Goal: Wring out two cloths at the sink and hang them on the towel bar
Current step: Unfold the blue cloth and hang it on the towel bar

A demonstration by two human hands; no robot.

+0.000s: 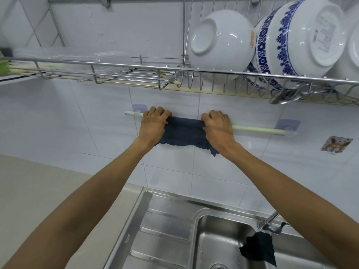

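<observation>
A dark blue cloth [184,133] hangs over the white towel bar [258,129] on the tiled wall. My left hand [154,124] grips its left edge on the bar. My right hand [217,126] grips its right edge, fingers curled over the bar. The cloth's ragged lower edge hangs free between my wrists. A second, darker cloth [259,248] hangs draped from the faucet [271,225] into the steel sink [213,235] at the lower right.
A wire dish rack [136,71] juts out just above the bar, holding a white bowl [221,43] and a blue-patterned bowl [299,35]. A sticker hook [336,144] is on the wall at right. The sink's ribbed drainboard [165,232] and beige counter [38,189] lie below.
</observation>
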